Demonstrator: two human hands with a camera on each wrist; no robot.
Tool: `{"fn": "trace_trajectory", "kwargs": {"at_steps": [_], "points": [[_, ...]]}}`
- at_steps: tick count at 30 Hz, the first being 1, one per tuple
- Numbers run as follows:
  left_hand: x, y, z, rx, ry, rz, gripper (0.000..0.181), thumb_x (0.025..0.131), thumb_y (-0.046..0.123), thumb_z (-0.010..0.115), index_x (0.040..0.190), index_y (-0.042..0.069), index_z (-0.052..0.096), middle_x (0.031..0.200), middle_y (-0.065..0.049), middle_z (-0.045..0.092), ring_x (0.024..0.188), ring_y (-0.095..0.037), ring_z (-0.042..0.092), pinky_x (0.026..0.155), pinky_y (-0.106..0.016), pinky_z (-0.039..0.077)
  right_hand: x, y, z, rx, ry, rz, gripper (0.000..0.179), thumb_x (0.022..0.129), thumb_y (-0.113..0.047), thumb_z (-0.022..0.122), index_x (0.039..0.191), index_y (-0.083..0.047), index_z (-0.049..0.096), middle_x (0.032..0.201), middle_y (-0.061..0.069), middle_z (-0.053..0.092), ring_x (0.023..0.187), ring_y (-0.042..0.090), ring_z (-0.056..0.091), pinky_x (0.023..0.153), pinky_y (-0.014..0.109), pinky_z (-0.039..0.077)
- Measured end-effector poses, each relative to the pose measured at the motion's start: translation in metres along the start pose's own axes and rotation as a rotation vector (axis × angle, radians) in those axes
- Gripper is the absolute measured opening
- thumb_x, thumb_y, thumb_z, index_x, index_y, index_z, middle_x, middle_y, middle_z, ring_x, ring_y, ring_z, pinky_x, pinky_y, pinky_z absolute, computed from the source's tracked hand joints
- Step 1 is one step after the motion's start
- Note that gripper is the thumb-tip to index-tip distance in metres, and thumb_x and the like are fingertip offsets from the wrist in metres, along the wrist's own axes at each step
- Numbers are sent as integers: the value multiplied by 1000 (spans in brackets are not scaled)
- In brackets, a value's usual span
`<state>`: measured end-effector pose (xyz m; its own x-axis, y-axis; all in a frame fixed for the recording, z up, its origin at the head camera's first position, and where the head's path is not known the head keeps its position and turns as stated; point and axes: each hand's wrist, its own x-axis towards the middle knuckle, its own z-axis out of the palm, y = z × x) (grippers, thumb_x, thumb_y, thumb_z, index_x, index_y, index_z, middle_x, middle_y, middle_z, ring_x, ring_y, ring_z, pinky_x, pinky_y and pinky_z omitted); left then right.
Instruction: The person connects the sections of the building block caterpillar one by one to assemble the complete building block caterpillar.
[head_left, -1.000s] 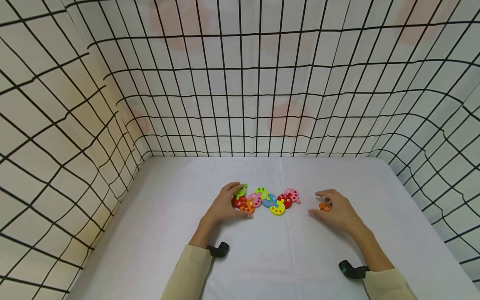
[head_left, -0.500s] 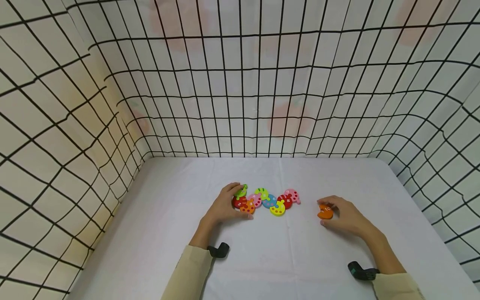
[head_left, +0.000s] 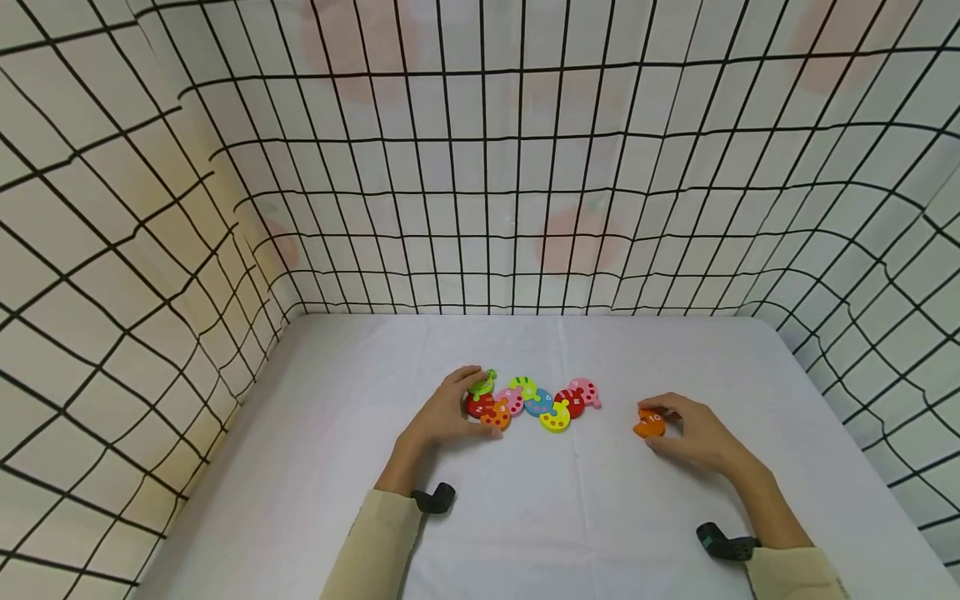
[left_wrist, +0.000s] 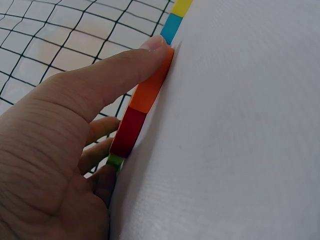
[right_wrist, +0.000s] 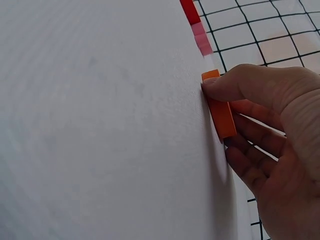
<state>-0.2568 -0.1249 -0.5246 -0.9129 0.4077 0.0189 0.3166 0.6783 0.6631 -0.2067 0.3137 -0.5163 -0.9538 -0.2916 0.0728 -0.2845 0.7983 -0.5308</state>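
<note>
The right hand (head_left: 693,437) pinches the orange number-10 puzzle piece (head_left: 649,424) by its rim, well right of the caterpillar puzzle chain (head_left: 534,398) on the desk (head_left: 525,517). It looks light, stiff and thin (edge grip suits). The left hand (head_left: 442,417) presses flat fingers on the chain's left end.

Beige long sleeves (head_left: 378,542) — black wrist-mounted camera clips (head_left: 435,498) — bare hands.

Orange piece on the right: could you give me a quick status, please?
Right hand pinches orange piece, apart from the chain. Left hand rests on puzzle chain, left end. White table: nothing between.
</note>
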Motion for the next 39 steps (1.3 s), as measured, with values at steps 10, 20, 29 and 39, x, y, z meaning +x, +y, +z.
{"fn": "trace_trajectory", "kwargs": {"at_steps": [10, 20, 29, 39], "points": [[0, -3, 0, -11, 18, -7, 100, 70, 56, 90, 155, 26, 47, 166, 2, 37, 160, -23, 20, 125, -58, 27, 9, -11, 2, 25, 10, 12, 48, 86, -19, 83, 130, -8, 67, 122, 9, 70, 105, 26, 63, 94, 47, 55], [0, 0, 1, -27, 34, -15, 100, 71, 54, 90, 156, 25, 47, 166, 1, 36, 159, -24, 24, 124, -58, 29, 22, -28, 5, 57, 45, 82, 55, 88, -32, 82, 135, -8, 65, 126, 13, 69, 101, 26, 63, 85, 36, 57], [1, 2, 1, -12, 31, -30, 99, 72, 54, 90, 156, 26, 46, 167, 1, 35, 158, -25, 26, 123, -58, 31, 35, -47, 15, 85, 89, 54, 54, 87, -26, 83, 133, -4, 66, 125, 17, 69, 100, 27, 63, 83, 33, 57], [1, 2, 2, -21, 43, -21, 100, 71, 54, 90, 156, 23, 47, 166, 0, 36, 157, -26, 27, 124, -56, 30, 43, -63, 30, 92, 99, 125, 54, 89, -27, 81, 135, -4, 63, 127, 17, 67, 103, 31, 61, 89, 47, 58]]}}
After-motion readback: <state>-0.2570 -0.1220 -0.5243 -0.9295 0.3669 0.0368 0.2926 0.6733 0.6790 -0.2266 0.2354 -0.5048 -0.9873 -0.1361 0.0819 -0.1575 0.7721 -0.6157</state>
